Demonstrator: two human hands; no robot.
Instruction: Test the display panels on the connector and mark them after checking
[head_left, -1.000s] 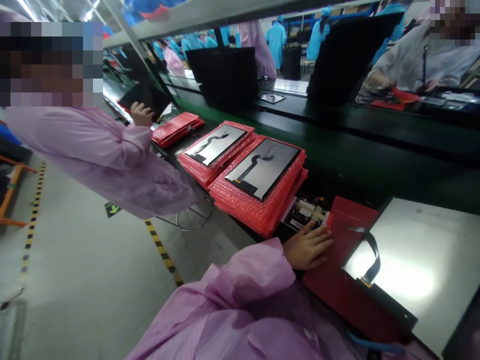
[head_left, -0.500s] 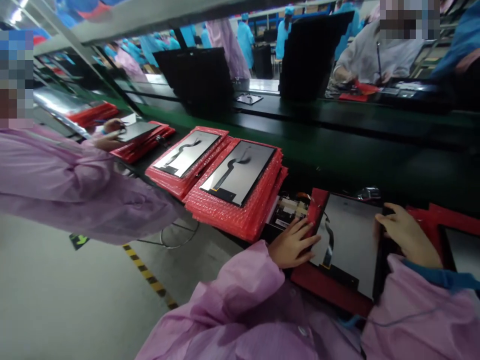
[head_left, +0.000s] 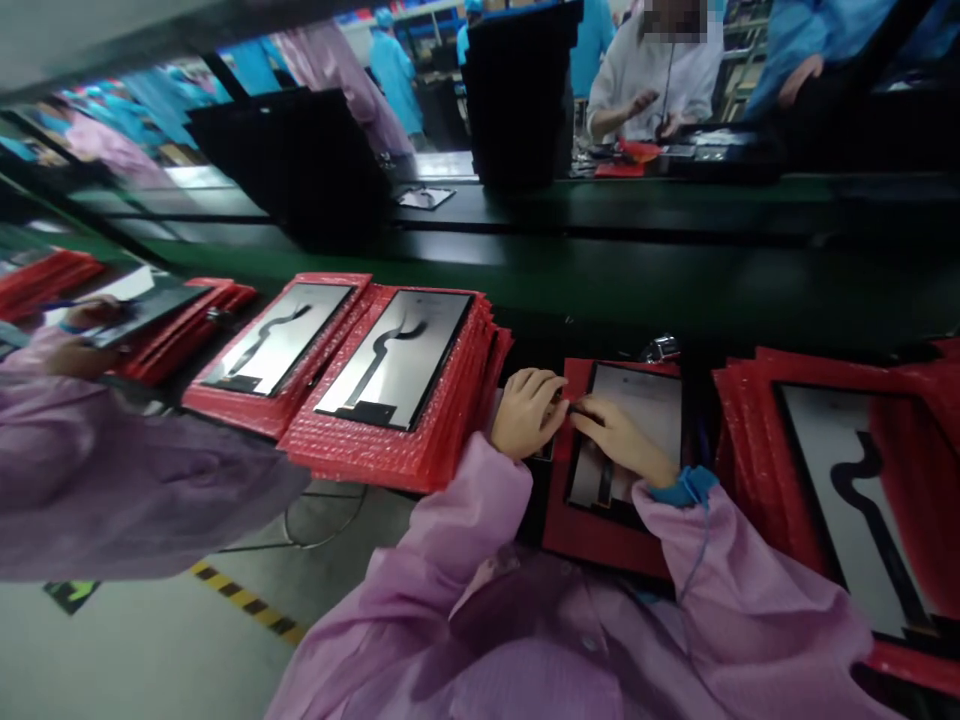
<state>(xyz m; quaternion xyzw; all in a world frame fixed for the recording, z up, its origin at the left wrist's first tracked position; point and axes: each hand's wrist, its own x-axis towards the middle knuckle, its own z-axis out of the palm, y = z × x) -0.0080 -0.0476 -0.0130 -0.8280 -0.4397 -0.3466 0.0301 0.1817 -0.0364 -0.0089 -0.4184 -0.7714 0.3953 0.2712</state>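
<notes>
A grey, rectangular, glossy display panel [head_left: 651, 408] with a dark ribbon cable [head_left: 605, 487] lies on a flat, dark-red mat [head_left: 589, 538]. The right hand [head_left: 616, 436] extends across the panel, fingers bent near the mat's left side. The left hand [head_left: 526, 412] is just beside the mat's left edge, fingers curled; whether either hand grasps anything cannot be told. Left of the mat, a pile of red bubble-wrap sleeves [head_left: 450, 425] bears a silver panel [head_left: 409, 345]; right of it, a red plastic stack [head_left: 739, 425] carries another black-edged panel [head_left: 814, 470].
</notes>
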